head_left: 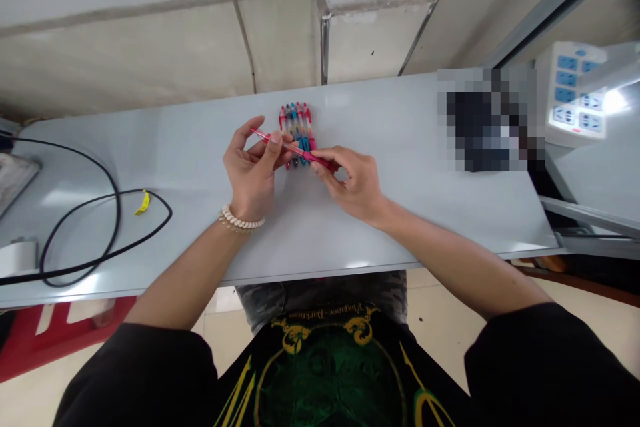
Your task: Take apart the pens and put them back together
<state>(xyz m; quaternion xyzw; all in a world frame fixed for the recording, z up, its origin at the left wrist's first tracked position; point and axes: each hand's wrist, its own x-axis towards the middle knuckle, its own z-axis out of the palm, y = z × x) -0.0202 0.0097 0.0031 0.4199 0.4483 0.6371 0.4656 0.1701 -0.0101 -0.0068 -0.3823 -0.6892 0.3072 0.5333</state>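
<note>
A pink pen point(295, 149) is held at a slant above the table, its two ends in my two hands. My left hand point(255, 163) pinches its upper left part between thumb and fingers. The other end is gripped by the fingertips of my right hand point(353, 180). Just behind the held pen, several pens point(295, 121) with pink, blue and dark parts lie side by side on the table, partly hidden by my left fingers and the held pen.
The pale table point(190, 160) runs along a wall. A black cable point(117, 213) loops at the left, near a yellow tag point(143, 203) and a white plug point(19, 257). At the right are a blurred-out dark object point(475, 127) and a white power strip point(575, 93).
</note>
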